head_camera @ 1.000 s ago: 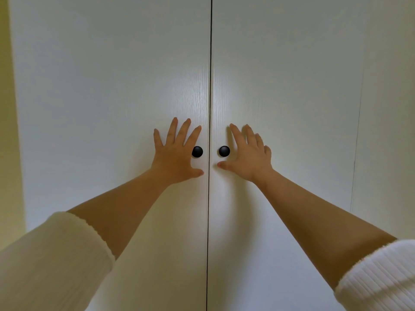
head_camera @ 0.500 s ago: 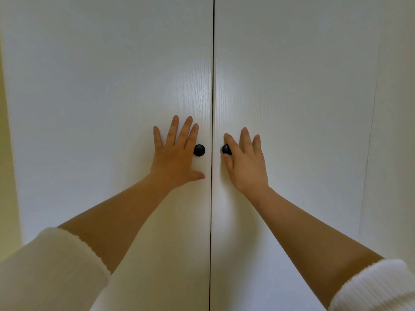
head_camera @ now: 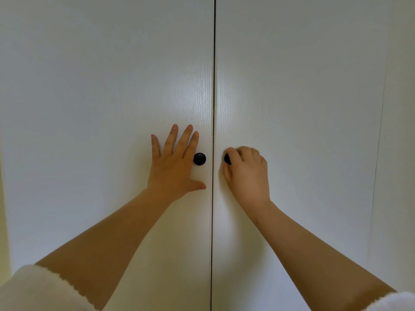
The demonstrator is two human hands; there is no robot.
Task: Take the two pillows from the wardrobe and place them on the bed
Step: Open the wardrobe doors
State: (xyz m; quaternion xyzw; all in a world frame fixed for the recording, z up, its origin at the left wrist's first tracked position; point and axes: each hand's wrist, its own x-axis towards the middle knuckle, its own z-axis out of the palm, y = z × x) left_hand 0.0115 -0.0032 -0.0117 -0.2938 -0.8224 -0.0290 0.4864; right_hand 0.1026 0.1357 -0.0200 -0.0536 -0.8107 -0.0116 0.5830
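A white wardrobe fills the view, its two doors closed with a thin dark gap between them. The left door [head_camera: 107,108] carries a round black knob [head_camera: 199,158]. My left hand [head_camera: 174,167] lies flat on that door with fingers spread, just left of the knob and touching it at the index finger's side. On the right door [head_camera: 303,97] my right hand [head_camera: 247,171] is curled around the right black knob [head_camera: 227,158], which shows only at its left edge. The pillows and the bed are out of sight.
A pale yellow wall strip [head_camera: 3,232] runs down the far left edge. At the right a thin vertical seam [head_camera: 377,153] marks the edge of the right door beside another white panel. White sleeves cover both forearms at the bottom corners.
My right hand has moved onto the right knob and its fingers have curled closed around it. The left hand stays flat and spread on the left door.
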